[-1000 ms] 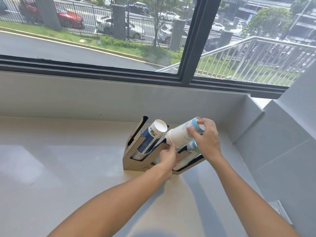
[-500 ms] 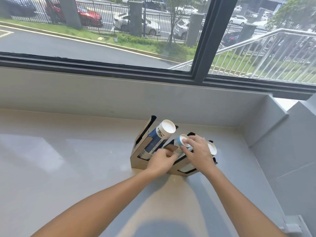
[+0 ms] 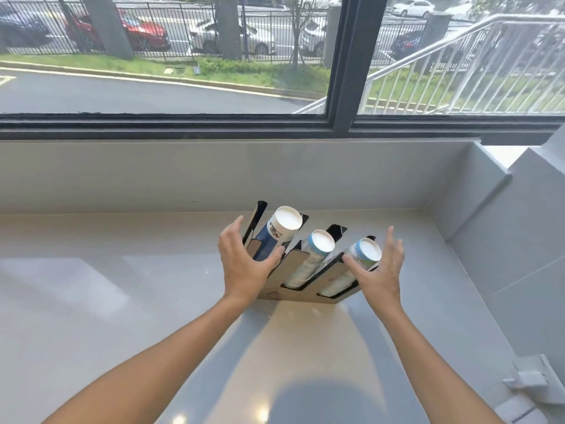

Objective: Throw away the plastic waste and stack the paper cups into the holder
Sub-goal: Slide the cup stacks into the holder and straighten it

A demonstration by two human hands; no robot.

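Observation:
A cardboard-coloured cup holder [image 3: 295, 264] with black slots stands on the pale counter near the back wall. Three slanted stacks of paper cups lie in it: a dark blue and white stack [image 3: 279, 232] on the left, a white and light blue stack [image 3: 313, 254] in the middle, another white and light blue stack [image 3: 357, 261] on the right. My left hand [image 3: 241, 263] hovers open at the holder's left end, its thumb close to the blue stack. My right hand [image 3: 380, 270] is open at the holder's right end, thumb near the right stack. No plastic waste is in sight.
The counter [image 3: 107, 301] runs left and toward me. A low grey wall [image 3: 183, 175] under the window closes the back. A grey side wall [image 3: 504, 240] bounds the right, with a white socket cover [image 3: 532, 377] at the lower right.
A second ago both hands held a cup stack above the holder and set it into the middle slot. Now both hands have let go and spread apart at the holder's two ends.

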